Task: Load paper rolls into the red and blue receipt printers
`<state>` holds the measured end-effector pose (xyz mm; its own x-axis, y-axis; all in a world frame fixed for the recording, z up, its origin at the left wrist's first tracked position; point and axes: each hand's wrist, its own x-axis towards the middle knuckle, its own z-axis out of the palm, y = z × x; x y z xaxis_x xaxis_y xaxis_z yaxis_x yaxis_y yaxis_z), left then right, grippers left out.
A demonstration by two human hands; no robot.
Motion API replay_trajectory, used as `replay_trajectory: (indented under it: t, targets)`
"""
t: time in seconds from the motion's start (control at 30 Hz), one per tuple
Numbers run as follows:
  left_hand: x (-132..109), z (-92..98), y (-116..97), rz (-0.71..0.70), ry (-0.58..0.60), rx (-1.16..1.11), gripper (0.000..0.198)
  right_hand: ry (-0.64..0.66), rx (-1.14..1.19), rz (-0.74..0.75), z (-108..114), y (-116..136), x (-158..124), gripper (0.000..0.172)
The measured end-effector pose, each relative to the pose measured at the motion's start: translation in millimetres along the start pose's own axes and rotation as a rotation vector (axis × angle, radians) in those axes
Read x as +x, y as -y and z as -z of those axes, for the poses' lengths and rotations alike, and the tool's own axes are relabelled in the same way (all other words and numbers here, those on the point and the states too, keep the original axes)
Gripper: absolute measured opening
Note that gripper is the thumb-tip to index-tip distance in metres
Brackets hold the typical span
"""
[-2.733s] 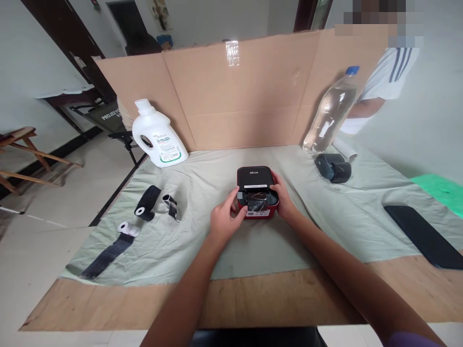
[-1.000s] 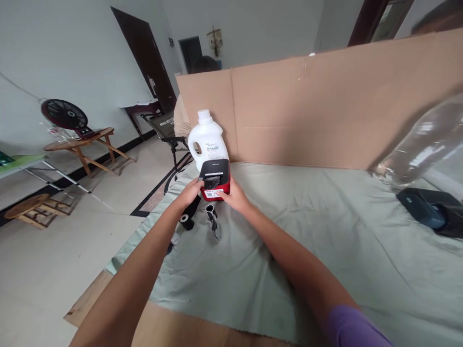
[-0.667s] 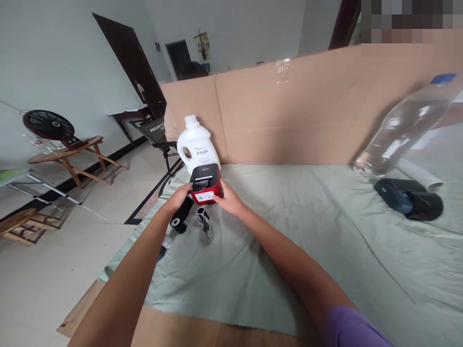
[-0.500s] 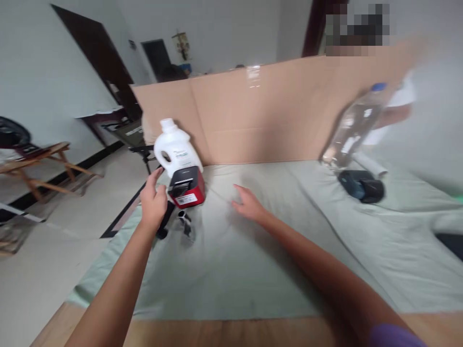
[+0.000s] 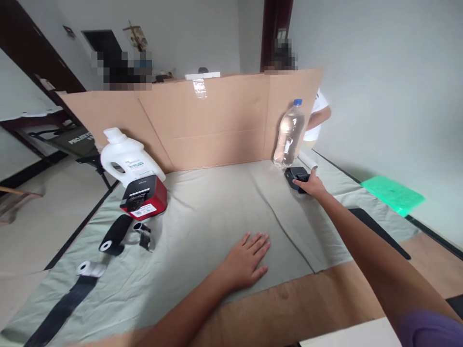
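Note:
My left hand [image 5: 246, 260] lies flat and open on the pale green cloth [image 5: 202, 212], fingers spread, holding nothing. My right hand [image 5: 311, 184] reaches far to the right and its fingers close on a small black printer [image 5: 295, 176] standing by a clear water bottle [image 5: 288, 135]. A red and black label printer [image 5: 144, 196] sits at the left, apart from both hands, in front of a white detergent jug [image 5: 126, 158].
A black ribbon roll [image 5: 114, 235], a small metal clip [image 5: 143, 234] and a white-cored roll with a black strip [image 5: 77, 279] lie left. A cardboard screen [image 5: 202, 120] backs the table. A black phone [image 5: 376, 230] lies right. A person in white stands behind the screen.
Both hands carried the red printer from the middle to the left by the jug and let go. My left hand came down flat; my right hand crossed to the black printer.

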<state>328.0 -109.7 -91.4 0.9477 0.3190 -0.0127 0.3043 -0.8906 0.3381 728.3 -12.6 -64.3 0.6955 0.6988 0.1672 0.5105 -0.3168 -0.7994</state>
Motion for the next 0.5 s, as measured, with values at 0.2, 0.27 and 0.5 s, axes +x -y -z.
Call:
replay_trajectory:
  t: [0.2, 0.27, 0.5]
  targets:
    - [-6, 3.7, -6, -0.015, -0.005, 0.019, 0.067, 0.033, -0.122, 0.067, -11, 24, -17, 0.104]
    - [-7, 3.4, -7, -0.027, -0.016, 0.018, 0.066, 0.038, -0.172, 0.117, -18, 47, -45, 0.106]
    - [-17, 0.0, -14, -0.092, -0.058, -0.003, 0.063, 0.096, -0.245, 0.413, -81, 128, -197, 0.105]
